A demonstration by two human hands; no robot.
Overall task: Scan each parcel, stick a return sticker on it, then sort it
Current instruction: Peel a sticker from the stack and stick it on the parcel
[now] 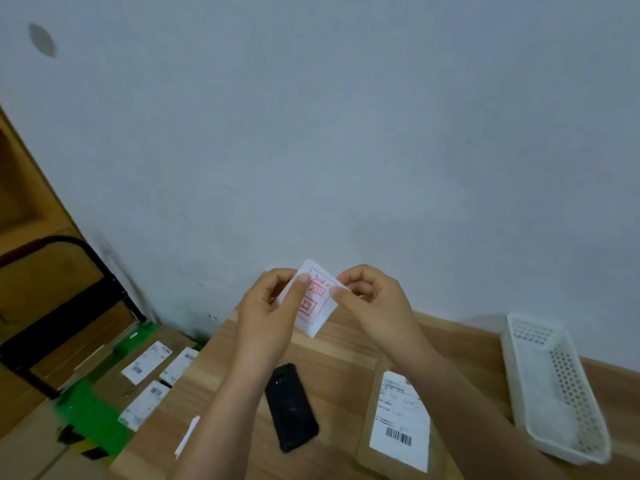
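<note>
Against a bare grey wall [346,133], a worker stands at a wooden counter [329,358]. Taped boxes [114,386] are packed on the floor to its left, labels facing up. A white perforated basket [554,386] sits at the counter's right end. Just left of it lies the parcel [398,410], a flat brown envelope with its barcode label up, and a black scanner [291,407] rests near it at mid-counter.

Above both, the left hand [270,306] and right hand [374,299] hold the sticker [315,303], a small white slip stamped in red, off the counter. Each grip is clenched on it. The left pinches one side with the thumb across the face, and the right pinches the upper edge between thumb and forefinger.

This looks like the peeling step, though whether the backing has parted cannot be made out. Done well, the right grip would work one corner free and draw it off slowly while the left steadies the backing, with fingertips kept off the glue. The sticker would then go on bare brown paper clear of the barcode, smoothed down from one edge.
</note>
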